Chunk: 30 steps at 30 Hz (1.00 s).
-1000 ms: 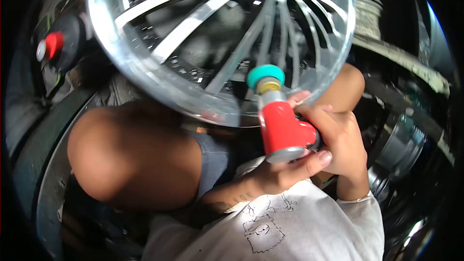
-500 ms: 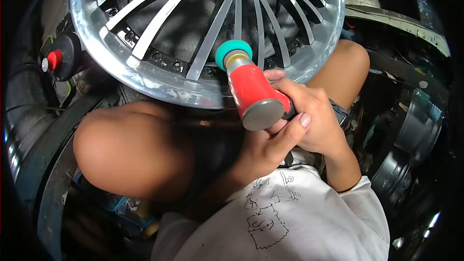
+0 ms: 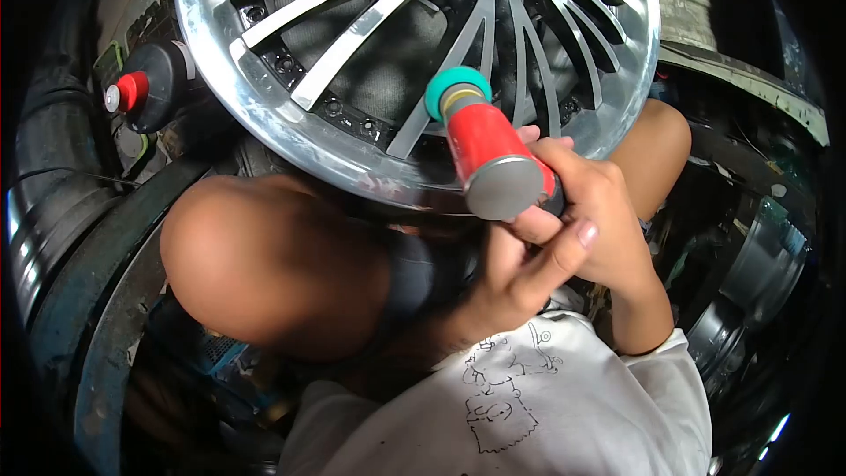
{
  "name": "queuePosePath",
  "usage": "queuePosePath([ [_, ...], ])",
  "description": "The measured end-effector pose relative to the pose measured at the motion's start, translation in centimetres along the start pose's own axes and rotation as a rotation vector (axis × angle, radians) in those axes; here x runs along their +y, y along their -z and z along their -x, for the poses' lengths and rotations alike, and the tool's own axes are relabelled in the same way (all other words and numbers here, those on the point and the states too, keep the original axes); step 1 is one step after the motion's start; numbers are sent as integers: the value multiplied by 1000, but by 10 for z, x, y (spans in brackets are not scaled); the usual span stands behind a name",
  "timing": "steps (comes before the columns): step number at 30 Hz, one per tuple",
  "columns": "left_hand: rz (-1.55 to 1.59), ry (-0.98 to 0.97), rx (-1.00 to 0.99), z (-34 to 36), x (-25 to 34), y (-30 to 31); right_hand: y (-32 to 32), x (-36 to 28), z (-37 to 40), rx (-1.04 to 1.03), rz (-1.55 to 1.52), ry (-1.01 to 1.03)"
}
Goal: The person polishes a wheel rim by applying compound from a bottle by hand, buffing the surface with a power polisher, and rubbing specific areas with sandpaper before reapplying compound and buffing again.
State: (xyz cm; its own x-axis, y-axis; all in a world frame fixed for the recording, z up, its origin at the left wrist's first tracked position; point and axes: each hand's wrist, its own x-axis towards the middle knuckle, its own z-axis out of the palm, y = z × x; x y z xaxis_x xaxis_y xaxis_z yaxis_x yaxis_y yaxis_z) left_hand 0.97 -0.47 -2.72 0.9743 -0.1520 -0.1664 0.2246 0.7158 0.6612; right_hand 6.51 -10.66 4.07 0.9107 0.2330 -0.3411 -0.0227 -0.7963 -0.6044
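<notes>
Both hands are at a red polisher [image 3: 487, 138] with a teal round pad at its front end and a grey cap at its rear. My right hand [image 3: 592, 203] wraps around the dark handle, with fingertips showing beside the red body. Below it, my left hand [image 3: 520, 278] is closed at the handle from the lower side, its thumb lying across by my right hand. The handle is mostly hidden by my fingers. Beyond the tool, a silver multi-spoke wheel rim [image 3: 304, 137] fills the upper view. The teal pad overlaps its spokes in this view.
A black bottle with a red cap [image 3: 132, 91] lies left of the rim. Curved dark metal [image 3: 106, 370] runs along the lower left. More wheel rims [image 3: 767, 256] stand at the right, and another metal cylinder [image 3: 683, 4] sits at the upper right. My bent knees flank the rim.
The whole view has shifted, so the rim, bottle and hands appear farther right. My left fingers have shifted slightly at the handle. The polisher stays in my hands over the spokes.
</notes>
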Motion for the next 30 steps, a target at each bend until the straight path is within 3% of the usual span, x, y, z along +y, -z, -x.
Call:
queuePosePath([
  [1,-12,-7,-9,1,0,-2,5,-7,-2,-50,-51,-81],
  [4,9,28,3,3,5,-3,6,-6,-12,-170,13,74],
  [5,23,44,9,4,6,-5,10,-14,-17,-263,126,38],
  [12,72,62,5,-4,6,-8,5,-1,-11,-54,80,-69],
  [17,72,59,5,3,7,-13,5,2,-15,-191,114,143],
  [20,105,77,24,2,10,-14,9,-12,-26,-354,217,104],
  [21,112,82,32,1,10,-15,6,-6,-24,-267,234,136],
  [25,189,118,6,-5,11,-18,8,6,-11,27,7,-52],
  [28,232,264,-256,-1,-3,-8,9,9,3,73,-143,-130],
  [30,135,181,-120,10,-6,-15,11,12,6,34,-143,-89],
])
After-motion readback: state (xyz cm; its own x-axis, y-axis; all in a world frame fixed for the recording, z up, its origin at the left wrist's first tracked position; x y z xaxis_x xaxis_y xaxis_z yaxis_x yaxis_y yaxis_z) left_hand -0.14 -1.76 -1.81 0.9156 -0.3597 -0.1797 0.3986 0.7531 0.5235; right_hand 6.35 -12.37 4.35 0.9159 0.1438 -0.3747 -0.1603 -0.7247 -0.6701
